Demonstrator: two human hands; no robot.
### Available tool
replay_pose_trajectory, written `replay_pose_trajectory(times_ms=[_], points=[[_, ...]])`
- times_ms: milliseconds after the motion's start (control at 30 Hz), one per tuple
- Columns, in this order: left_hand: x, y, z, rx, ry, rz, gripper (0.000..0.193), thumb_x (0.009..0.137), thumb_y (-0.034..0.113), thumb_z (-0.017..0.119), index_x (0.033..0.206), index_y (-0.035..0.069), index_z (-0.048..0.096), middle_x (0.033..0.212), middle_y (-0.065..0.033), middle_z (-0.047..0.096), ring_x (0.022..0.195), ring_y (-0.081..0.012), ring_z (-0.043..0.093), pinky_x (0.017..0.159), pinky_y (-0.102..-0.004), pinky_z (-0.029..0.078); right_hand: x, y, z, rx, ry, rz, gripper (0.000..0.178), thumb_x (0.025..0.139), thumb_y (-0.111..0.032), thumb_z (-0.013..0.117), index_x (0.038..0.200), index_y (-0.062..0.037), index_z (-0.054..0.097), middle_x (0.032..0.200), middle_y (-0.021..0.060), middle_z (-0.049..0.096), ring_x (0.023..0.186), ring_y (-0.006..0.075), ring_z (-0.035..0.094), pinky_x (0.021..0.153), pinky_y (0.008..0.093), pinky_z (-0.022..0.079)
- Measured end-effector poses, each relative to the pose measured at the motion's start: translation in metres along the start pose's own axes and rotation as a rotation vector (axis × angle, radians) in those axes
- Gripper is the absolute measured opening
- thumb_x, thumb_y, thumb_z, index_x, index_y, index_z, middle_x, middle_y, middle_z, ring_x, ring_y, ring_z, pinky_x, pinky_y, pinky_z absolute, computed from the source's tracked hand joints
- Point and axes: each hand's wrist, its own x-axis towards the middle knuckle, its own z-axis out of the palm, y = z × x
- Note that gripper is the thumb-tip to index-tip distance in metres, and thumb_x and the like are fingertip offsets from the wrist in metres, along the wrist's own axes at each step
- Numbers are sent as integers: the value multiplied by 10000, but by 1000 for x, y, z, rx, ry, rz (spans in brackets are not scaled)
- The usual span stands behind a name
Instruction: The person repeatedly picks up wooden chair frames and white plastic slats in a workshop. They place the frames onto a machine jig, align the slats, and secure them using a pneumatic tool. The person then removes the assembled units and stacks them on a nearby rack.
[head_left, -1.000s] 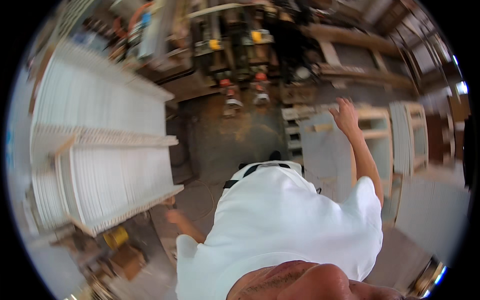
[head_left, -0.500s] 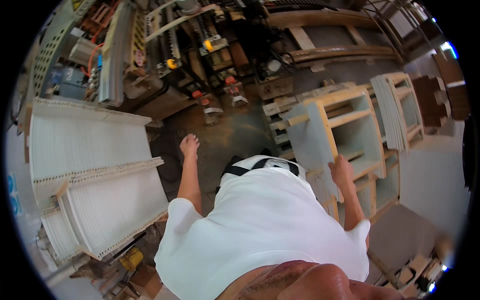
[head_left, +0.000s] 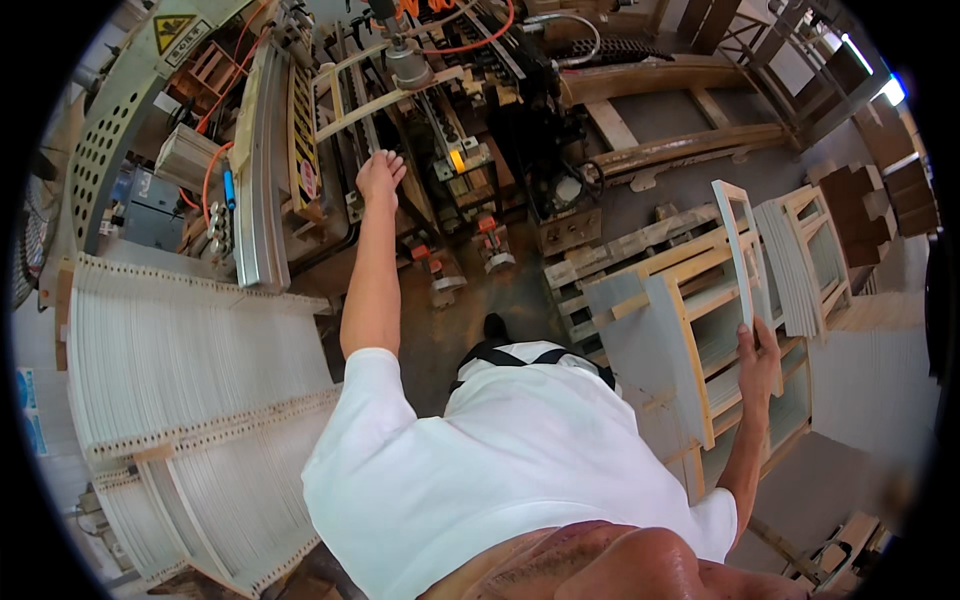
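Workshop floor (head_left: 528, 290) is leaving an open lane between stacked white panels (head_left: 200, 350) on the left and wood-edged frames (head_left: 692, 330) on the right, with a metal machine (head_left: 468, 164) bounding the far end. Stacked panels are presenting thin, closely packed edges; wood-edged frames are showing pale timber bars and flat greyish sides. The right hand (head_left: 758, 368) is gripping a narrow white frame (head_left: 735, 250) by its near end, fingers clamped on it, the remainder extending forward beyond the fingertips. The left hand (head_left: 380, 178) is hanging near the machine, fingers slightly apart and empty; contact cannot be told.
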Motion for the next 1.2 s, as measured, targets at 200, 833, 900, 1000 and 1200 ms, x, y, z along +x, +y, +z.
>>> replay_pose_trajectory(times_ms=[200, 833, 900, 1000, 1200], points=[[106, 16, 33, -142, 26, -175, 516, 974, 286, 495, 1318, -85, 390, 1160, -179, 552, 1042, -331, 593, 908, -437, 563, -14, -69, 55, -24, 15, -294, 306, 873, -71, 634, 1144, 61, 579, 948, 94, 618, 861, 157, 579, 767, 266, 455], [167, 14, 68, -444, 119, -212, 510, 1006, 240, 403, 1407, -43, 264, 1355, -242, 399, 1186, -379, 501, 946, -408, 550, -9, -160, 148, -233, -6, -541, 324, 805, -60, 677, 1100, 44, 592, 911, 194, 618, 799, 339, 614, 702, 339, 481], [189, 5, 59, -522, 58, -219, 486, 999, 301, 428, 1369, -3, 346, 1343, -212, 424, 1199, -361, 491, 982, -467, 493, -7, -164, 153, -182, 3, -574, 319, 797, -59, 679, 1088, 40, 595, 900, 193, 617, 791, 352, 608, 692, 355, 482], [211, -4, 37, -634, -45, -228, 465, 996, 370, 423, 1324, 41, 408, 1338, -184, 439, 1217, -350, 470, 1046, -533, 381, 7, -174, 161, -274, -38, -650, 325, 777, -56, 687, 1077, 31, 596, 901, 186, 621, 788, 362, 606, 679, 381, 481], [198, 13, 45, -692, -39, -244, 465, 1016, 322, 363, 1403, 69, 316, 1437, -163, 330, 1362, -339, 294, 1136, -522, 257, 18, -189, 162, -348, -130, -629, 345, 745, -55, 694, 1074, -10, 602, 907, 167, 625, 792, 355, 608, 678, 399, 483]])
